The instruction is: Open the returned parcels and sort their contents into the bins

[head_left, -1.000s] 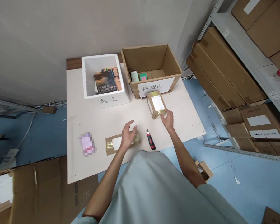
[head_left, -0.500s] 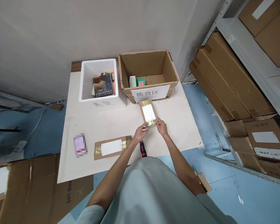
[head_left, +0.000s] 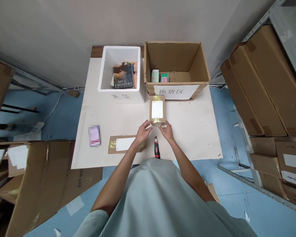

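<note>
A small taped cardboard box (head_left: 157,107) with a white label faces up in front of the large carton. My left hand (head_left: 143,132) grips its near left corner, fingers closed. At the near right corner, my right hand (head_left: 167,132) has thumb and fingers closed on the same box. Between my forearms lies a black and red utility knife (head_left: 157,148) on the table. A flat cardboard parcel (head_left: 124,144) with a white label lies left of the knife, partly hidden behind my left forearm.
A white foam box (head_left: 101,75) holds books. Beside it, an open carton (head_left: 175,56) with Chinese writing contains two small packages. A blurred purple item (head_left: 95,135) lies on the left of the white table (head_left: 187,131). Shelves with cartons (head_left: 259,85) stand at right.
The small box has turned from tilted to nearly straight, and both hands have stayed at its near end. The camera view has shifted, so the table appears further right and higher.
</note>
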Demonstrator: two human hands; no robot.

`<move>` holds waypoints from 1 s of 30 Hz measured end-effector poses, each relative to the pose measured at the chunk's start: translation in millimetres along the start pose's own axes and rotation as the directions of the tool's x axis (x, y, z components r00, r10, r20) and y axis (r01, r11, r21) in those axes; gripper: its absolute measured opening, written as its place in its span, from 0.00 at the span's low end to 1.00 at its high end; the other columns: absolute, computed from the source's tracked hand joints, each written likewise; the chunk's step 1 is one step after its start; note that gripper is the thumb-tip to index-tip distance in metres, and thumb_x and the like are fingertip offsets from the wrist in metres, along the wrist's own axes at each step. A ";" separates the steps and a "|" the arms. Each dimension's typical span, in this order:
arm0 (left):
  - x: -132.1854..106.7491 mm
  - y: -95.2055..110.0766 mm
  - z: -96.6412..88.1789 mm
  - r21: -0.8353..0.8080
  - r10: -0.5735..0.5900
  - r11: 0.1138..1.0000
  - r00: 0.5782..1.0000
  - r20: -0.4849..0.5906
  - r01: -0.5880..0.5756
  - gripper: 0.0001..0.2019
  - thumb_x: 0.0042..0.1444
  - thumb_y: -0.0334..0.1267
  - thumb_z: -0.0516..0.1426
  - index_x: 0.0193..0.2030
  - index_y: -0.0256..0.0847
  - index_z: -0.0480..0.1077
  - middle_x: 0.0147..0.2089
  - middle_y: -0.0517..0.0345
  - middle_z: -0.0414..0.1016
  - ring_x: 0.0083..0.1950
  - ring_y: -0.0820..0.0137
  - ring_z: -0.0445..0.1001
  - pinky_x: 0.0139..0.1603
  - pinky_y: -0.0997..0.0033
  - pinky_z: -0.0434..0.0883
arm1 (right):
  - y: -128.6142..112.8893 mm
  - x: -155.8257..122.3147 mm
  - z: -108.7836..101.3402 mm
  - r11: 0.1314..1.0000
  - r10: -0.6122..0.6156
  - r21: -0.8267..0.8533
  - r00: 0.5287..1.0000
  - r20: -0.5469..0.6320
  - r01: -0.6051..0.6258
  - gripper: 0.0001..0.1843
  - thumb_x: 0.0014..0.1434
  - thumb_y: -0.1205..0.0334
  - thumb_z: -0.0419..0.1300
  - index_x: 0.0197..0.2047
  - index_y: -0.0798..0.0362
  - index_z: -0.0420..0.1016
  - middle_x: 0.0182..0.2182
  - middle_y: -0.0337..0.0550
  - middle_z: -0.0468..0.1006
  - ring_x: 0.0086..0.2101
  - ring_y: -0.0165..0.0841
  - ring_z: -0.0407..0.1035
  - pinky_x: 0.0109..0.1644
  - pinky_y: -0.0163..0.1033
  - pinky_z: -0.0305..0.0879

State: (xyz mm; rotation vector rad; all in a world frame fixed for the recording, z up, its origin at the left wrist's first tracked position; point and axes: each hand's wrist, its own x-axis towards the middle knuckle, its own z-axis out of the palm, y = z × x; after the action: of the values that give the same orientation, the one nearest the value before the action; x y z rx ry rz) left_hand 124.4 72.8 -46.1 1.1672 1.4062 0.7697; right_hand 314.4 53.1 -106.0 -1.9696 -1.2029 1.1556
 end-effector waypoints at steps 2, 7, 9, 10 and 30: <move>-14.7 -6.9 -25.0 0.036 0.027 0.999 0.998 -0.052 -0.025 0.24 0.63 0.48 0.65 0.63 0.44 0.79 0.81 0.41 0.65 0.75 0.48 0.74 0.72 0.48 0.75 | 14.8 -21.3 10.2 0.989 0.088 -0.126 0.995 0.054 -0.081 0.50 0.66 0.41 0.69 0.81 0.57 0.60 0.66 0.64 0.76 0.53 0.46 0.82 0.60 0.46 0.77; -60.0 -34.7 -117.8 0.261 0.129 0.963 0.964 -0.232 -0.066 0.20 0.67 0.48 0.62 0.62 0.44 0.79 0.76 0.43 0.71 0.77 0.51 0.70 0.76 0.46 0.70 | 44.5 -84.2 46.2 0.888 0.214 -0.445 0.961 0.174 -0.117 0.50 0.67 0.45 0.70 0.82 0.56 0.56 0.67 0.64 0.74 0.63 0.52 0.75 0.64 0.51 0.74; -77.8 -49.1 -154.4 0.349 0.152 0.936 0.945 -0.289 -0.044 0.19 0.67 0.47 0.62 0.60 0.44 0.79 0.73 0.43 0.74 0.77 0.52 0.69 0.80 0.44 0.65 | 47.5 -101.9 60.6 0.846 0.222 -0.523 0.960 0.171 -0.103 0.51 0.68 0.49 0.69 0.83 0.56 0.52 0.69 0.66 0.72 0.64 0.54 0.74 0.62 0.52 0.75; -85.9 -56.8 -170.0 0.367 0.150 0.930 0.938 -0.311 -0.027 0.19 0.67 0.47 0.62 0.60 0.44 0.79 0.72 0.42 0.74 0.77 0.51 0.69 0.80 0.44 0.64 | 47.4 -108.2 66.7 0.828 0.219 -0.553 0.962 0.164 -0.094 0.51 0.68 0.51 0.69 0.84 0.56 0.50 0.69 0.66 0.71 0.63 0.54 0.74 0.62 0.52 0.75; -104.9 -115.7 -240.7 0.106 0.048 0.993 0.998 0.027 -0.051 0.17 0.65 0.44 0.61 0.57 0.47 0.82 0.61 0.49 0.79 0.52 0.61 0.82 0.53 0.60 0.83 | -129.1 -151.3 55.0 0.816 -0.162 -0.481 0.926 0.341 0.320 0.27 0.78 0.45 0.50 0.65 0.52 0.78 0.54 0.51 0.86 0.48 0.43 0.79 0.53 0.43 0.72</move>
State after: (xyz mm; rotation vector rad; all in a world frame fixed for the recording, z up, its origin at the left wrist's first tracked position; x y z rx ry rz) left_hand -144.4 -24.0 -72.9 1.2943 1.4171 0.7195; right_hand 177.4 -23.7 27.9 -1.9730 -2.0528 1.0727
